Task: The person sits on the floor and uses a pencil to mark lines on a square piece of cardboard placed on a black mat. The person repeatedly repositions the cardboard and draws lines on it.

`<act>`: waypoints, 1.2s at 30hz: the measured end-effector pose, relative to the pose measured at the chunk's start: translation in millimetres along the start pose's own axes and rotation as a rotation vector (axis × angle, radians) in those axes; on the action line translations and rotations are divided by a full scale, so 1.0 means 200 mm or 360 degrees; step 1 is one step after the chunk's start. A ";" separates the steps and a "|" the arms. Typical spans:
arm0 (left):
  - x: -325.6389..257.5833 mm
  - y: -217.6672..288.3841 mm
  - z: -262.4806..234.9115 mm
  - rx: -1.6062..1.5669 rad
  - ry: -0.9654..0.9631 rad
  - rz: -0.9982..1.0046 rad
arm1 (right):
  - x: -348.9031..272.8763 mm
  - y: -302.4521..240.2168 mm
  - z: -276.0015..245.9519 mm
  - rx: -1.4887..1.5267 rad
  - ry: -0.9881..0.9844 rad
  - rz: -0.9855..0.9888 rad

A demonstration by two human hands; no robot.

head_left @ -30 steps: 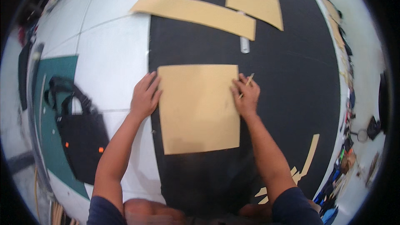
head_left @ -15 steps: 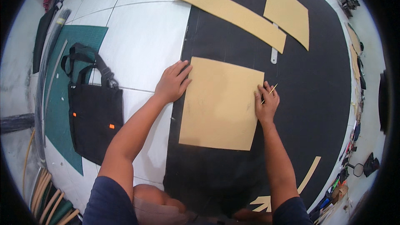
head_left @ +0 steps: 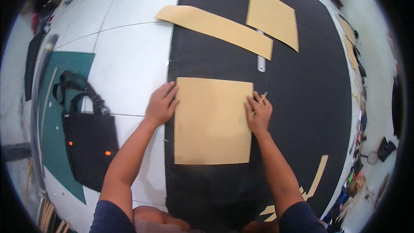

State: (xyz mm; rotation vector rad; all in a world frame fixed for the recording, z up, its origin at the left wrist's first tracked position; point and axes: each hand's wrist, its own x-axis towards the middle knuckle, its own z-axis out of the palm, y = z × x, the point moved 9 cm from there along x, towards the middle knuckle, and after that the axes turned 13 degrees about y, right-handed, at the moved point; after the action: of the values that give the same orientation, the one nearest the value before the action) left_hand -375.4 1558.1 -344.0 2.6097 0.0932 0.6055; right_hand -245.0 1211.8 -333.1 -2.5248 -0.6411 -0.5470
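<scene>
A square tan cardboard piece (head_left: 213, 121) lies flat on a large black cloth (head_left: 310, 116), close to the cloth's left edge. My left hand (head_left: 161, 103) rests at the sheet's upper left edge, its fingers apart and the fingertips touching the board. On the opposite side, my right hand (head_left: 260, 114) touches the upper right edge with its thumb and fingers. A thin yellowish stick (head_left: 263, 98), pencil-like, is held among that hand's fingers and slants up to the right. Whether it has a writing tip cannot be made out.
Beyond lie a long cardboard strip (head_left: 215, 28), a four-sided cardboard piece (head_left: 276, 19) and a ruler (head_left: 261, 64) partly under them. On the left, a black bag (head_left: 90, 146) lies over a green cutting mat (head_left: 64, 177). Narrow cardboard offcuts (head_left: 318, 177) are near my right forearm.
The whole view has shifted and turned slightly, so everything sits differently in the picture. Both hands stay at the same sides of the square board, and the stick remains in my right hand.
</scene>
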 end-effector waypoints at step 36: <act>-0.61 1.00 -0.18 -0.0346 -0.0600 0.0018 | -0.01 -0.50 0.22 -0.0049 -0.0566 -0.0410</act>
State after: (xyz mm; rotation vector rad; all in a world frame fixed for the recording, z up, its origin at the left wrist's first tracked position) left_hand -508.5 1373.5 -275.1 2.4636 -0.1011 0.1111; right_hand -288.6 1312.9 -334.8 -2.6070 -1.1054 -0.1905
